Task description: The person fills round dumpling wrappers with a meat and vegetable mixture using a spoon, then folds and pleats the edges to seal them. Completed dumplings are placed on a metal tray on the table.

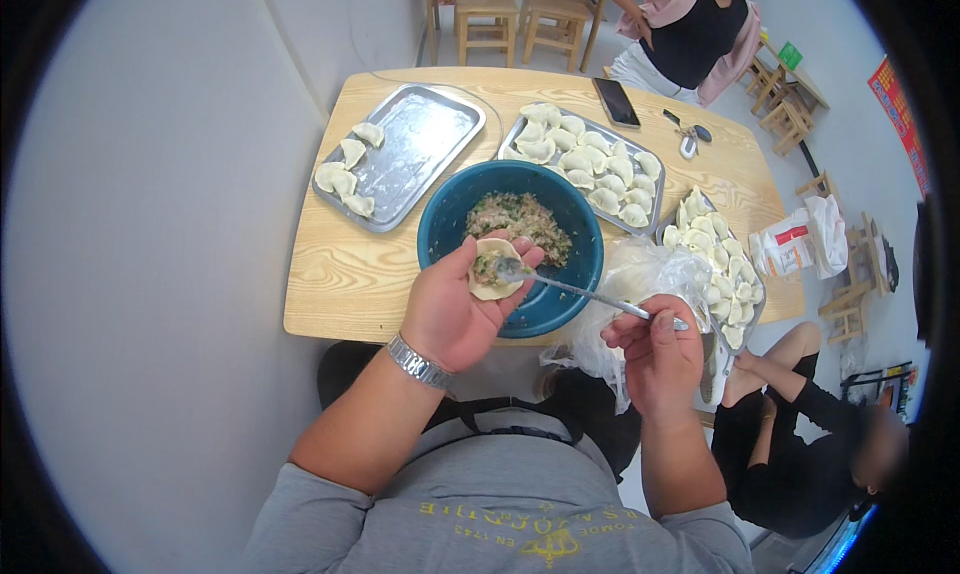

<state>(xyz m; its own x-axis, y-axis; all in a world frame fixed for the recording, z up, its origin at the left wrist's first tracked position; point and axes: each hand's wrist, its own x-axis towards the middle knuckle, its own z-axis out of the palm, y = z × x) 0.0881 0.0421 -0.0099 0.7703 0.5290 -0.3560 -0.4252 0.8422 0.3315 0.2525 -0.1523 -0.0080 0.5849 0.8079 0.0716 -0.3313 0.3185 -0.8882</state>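
In the palm of my left hand [457,311] lies a round dumpling wrapper [496,292], held over the near side of a blue basin [431,221]. Minced filling with green bits [487,268] sits on the wrapper. My right hand [664,349] grips the handle end of a long metal spoon [592,295]; its bowl touches the filling. More minced filling [525,221] is heaped in the far part of the basin. Beside my right hand is a crumpled clear plastic bag [652,270], its contents hard to make out.
A metal tray [420,131] at the left holds several dumplings. Two trays crowded with dumplings [592,161] [720,259] stand behind and right of the basin. A phone [616,103], keys [688,135] and white bag [787,244] lie farther off. One person [697,34] stands opposite; another [795,439] sits at right.
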